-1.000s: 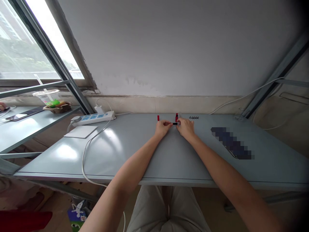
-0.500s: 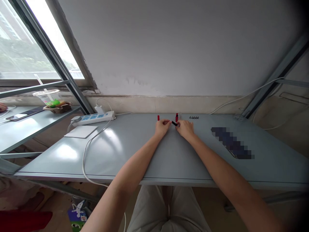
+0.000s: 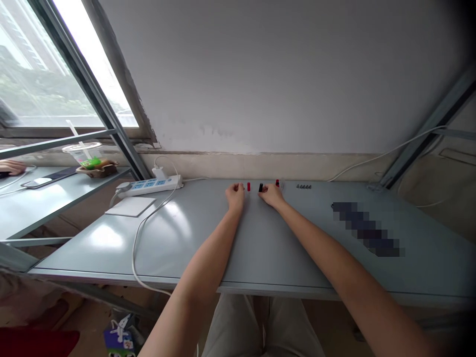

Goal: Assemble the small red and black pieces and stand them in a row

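My right hand (image 3: 273,195) grips a small black cylinder (image 3: 261,188) between thumb and fingertips, and it stands upright at the tabletop. To its left a small red cylinder (image 3: 249,186) is upright on the table, apart from both hands. My left hand (image 3: 235,196) is just left of that red piece, its fingers curled together; anything inside them is hidden. Behind my right hand shows part of another red and black piece (image 3: 277,183), next to something clear. Several small grey metal pieces (image 3: 304,187) form a short row further right.
On the left of the grey table (image 3: 290,263) are a white power strip (image 3: 152,185), a white flat square (image 3: 130,207) and a loose cable (image 3: 134,248). A pixelated dark object (image 3: 366,229) lies at right. Another person's hand (image 3: 13,167) rests on the adjoining table.
My hands have moved apart; the left shifted leftwards, off the black cylinder. My right hand has turned that cylinder from slanted to upright, beside the red one.
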`<control>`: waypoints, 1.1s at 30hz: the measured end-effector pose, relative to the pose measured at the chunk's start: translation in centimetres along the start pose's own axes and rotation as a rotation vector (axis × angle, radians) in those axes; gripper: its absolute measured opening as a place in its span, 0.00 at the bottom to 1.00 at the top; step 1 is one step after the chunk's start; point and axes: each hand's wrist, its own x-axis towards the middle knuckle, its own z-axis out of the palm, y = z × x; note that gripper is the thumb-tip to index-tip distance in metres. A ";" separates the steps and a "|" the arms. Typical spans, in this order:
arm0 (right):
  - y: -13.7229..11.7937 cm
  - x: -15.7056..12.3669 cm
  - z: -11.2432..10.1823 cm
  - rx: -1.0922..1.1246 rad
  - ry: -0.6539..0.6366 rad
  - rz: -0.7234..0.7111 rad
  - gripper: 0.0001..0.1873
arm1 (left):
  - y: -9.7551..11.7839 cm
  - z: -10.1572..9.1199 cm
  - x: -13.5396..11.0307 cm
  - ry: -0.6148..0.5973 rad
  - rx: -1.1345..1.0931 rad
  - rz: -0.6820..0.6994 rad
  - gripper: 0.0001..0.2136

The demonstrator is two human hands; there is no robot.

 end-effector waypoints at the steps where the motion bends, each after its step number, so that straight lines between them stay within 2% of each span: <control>1: -0.3 0.3 0.4 -0.021 0.002 -0.003 0.08 | -0.1 0.0 0.0 0.005 -0.002 -0.006 0.10; 7: -1.4 1.0 2.0 -0.164 0.009 0.034 0.10 | -0.1 0.2 -0.1 -0.015 0.013 -0.015 0.10; 15: -1.7 1.1 2.3 -0.200 -0.002 0.042 0.11 | -0.8 0.3 0.3 -0.023 0.022 0.005 0.10; 23: -1.7 0.9 2.2 -0.226 -0.004 0.039 0.12 | -0.6 0.3 0.3 -0.024 0.033 0.014 0.10; 26: -1.2 0.4 1.6 -0.239 0.009 0.004 0.14 | -0.4 0.2 0.1 -0.015 0.079 0.078 0.10; 29: -0.2 -0.8 0.1 -0.252 -0.003 -0.054 0.13 | 0.2 0.4 -0.3 -0.032 0.156 0.203 0.11; 33: 1.8 -2.6 -2.8 -0.307 -0.018 -0.092 0.10 | 1.1 1.2 -1.8 -0.160 0.309 0.414 0.12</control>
